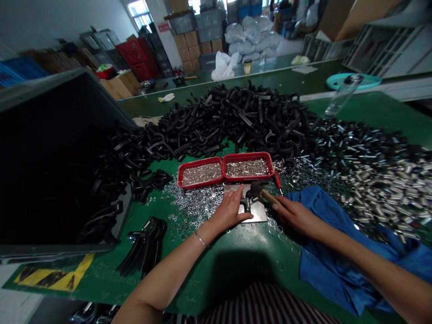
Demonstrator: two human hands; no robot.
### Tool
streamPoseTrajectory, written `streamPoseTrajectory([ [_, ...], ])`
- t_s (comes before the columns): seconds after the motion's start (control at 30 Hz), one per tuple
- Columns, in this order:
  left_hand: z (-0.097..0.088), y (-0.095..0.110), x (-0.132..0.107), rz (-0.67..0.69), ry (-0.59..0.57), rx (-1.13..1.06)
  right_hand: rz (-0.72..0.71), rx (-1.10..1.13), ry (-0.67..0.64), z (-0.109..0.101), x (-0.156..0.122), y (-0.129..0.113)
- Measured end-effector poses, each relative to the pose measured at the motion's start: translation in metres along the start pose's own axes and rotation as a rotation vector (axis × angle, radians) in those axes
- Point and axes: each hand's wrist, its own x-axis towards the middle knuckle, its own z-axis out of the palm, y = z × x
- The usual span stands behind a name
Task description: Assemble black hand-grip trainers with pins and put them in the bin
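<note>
My right hand [292, 216] is closed round the wooden handle of a hammer [269, 196]. The dark hammer head is over a small metal plate [259, 214], close to a black curved part [247, 206] on it. My left hand [231, 207] grips this part between thumb and fingers, though the contact is partly hidden. Just beyond the plate stand two red trays of small metal pins, a left tray [178, 177] and a right tray [248, 155]. Loose metal rings [194, 204] are scattered beside my left hand.
A heap of black parts [243, 117] spans the back of the green table. At left lies a large dark bin [67, 90] on its side. Metal sleeves [388, 193] and a blue cloth [324, 270] are at right. A red-handled screwdriver [277, 179] lies by the trays.
</note>
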Motion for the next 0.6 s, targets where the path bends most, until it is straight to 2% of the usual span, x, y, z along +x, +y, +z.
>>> streamPoseTrajectory([
  [0.1,0.000,0.008,-0.010,-0.053,0.077,-0.044,-0.079,-0.146,0.242,-0.006,0.005,0.009],
  [0.17,0.002,0.020,-0.017,-0.154,0.224,-0.099,-0.174,-0.181,0.385,-0.007,0.008,0.003],
  [0.2,0.003,0.028,-0.021,-0.204,0.309,-0.129,-0.189,-0.111,0.397,-0.006,0.010,-0.004],
  [0.27,0.009,0.044,-0.024,-0.250,0.438,-0.152,-0.123,0.208,0.284,0.004,0.016,-0.023],
  [0.33,0.016,0.057,-0.026,-0.223,0.512,-0.097,-0.015,0.607,0.112,0.019,0.026,-0.044],
  [0.37,0.019,0.060,-0.026,-0.196,0.538,-0.048,0.022,0.773,0.065,0.027,0.033,-0.053],
  [0.43,0.020,0.061,-0.028,-0.153,0.561,0.040,0.028,0.972,0.084,0.041,0.045,-0.065],
  [0.5,0.009,0.054,-0.029,-0.130,0.535,0.078,-0.011,1.001,0.190,0.049,0.055,-0.067],
  [0.6,-0.031,0.027,-0.016,-0.110,0.464,0.110,-0.066,0.923,0.320,0.048,0.067,-0.057],
])
